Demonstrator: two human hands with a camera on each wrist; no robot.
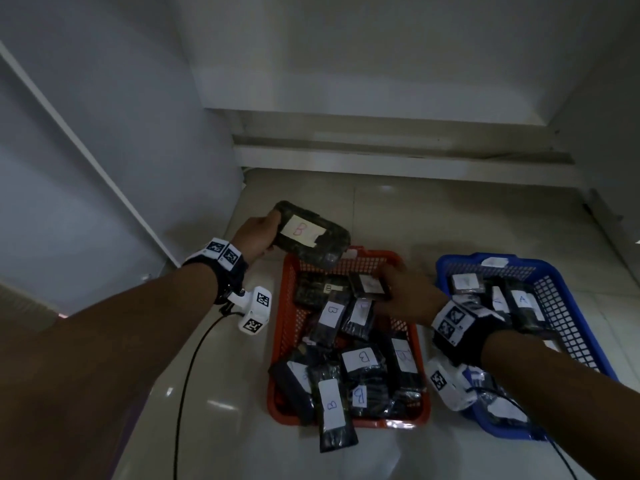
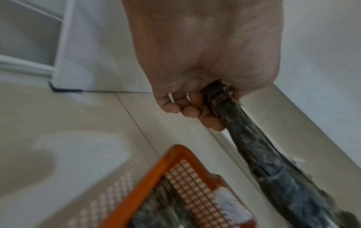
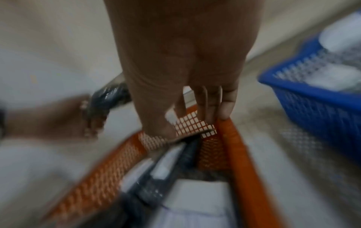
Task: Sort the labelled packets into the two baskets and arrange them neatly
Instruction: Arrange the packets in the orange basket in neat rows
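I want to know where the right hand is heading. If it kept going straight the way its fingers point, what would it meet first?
Most likely the far wall of the orange basket: the right hand, holding a small packet, points its fingers at that mesh corner. Depth is blurred.

A glossy pale tiled floor (image 1: 450, 216) bears an orange basket (image 1: 287, 327); beside it, a blue basket (image 1: 568, 306).

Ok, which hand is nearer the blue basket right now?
Right. The right hand is over the far end of the orange basket, next to the blue basket. The left hand holds a B packet beyond the orange basket's far left corner.
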